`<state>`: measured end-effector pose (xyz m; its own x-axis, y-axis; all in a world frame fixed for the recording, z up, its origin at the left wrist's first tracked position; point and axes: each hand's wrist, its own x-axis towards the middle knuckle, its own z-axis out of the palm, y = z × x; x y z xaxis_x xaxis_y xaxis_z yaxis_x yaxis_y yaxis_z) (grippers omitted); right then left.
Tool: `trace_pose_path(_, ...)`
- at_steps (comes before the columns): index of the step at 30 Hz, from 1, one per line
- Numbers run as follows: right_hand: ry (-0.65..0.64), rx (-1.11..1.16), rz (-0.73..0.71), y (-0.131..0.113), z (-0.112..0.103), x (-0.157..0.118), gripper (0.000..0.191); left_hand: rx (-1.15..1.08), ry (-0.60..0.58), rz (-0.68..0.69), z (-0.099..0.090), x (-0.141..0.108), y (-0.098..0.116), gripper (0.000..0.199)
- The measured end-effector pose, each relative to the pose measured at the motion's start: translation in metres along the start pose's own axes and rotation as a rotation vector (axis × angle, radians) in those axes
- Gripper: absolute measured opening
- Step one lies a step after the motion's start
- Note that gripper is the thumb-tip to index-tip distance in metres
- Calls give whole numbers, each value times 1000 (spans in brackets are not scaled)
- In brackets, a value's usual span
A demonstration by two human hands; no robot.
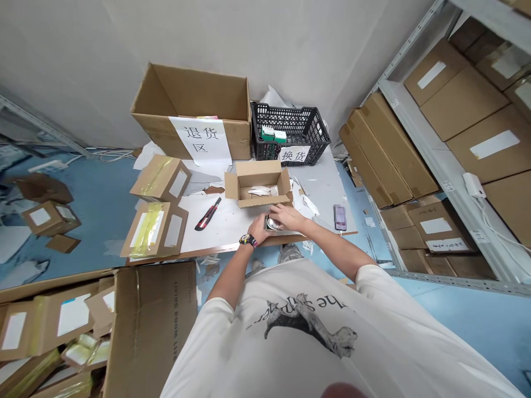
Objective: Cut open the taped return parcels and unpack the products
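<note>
A small container (pixel 272 224) sits between left grip (pixel 259 228) and right grip (pixel 287 217).

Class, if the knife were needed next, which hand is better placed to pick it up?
Probably the left hand: it is nearer the knife, while the right hand is farther over.

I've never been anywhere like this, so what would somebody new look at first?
Probably the big open cardboard box with a white sign on its front, standing at the back beside a black crate. Next, the left hand and right hand hold a small object near the table's front edge. A red-and-black cutter lies on the tabletop to their left.
</note>
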<state>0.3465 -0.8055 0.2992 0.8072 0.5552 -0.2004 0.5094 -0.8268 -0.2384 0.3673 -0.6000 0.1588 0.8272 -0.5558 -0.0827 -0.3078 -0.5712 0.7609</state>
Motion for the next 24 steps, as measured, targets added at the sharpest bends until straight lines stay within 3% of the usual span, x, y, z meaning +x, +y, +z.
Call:
trace_pose_path(11,79,265,95,10,-54,-2,29,14,21,-89,-13,7,7,87)
trace_pose_path(14,212,346,89,16,-58,-3,33,14,25,-109,-13,7,9,87)
trace_pose_path(20,598,601,156,25,-62,-15,39,11,83,-162,-7,4,9,86)
trace_pose_path(24,815,733,264,30,-71,-27,42,-82,152,-68,-2,-2,8,82)
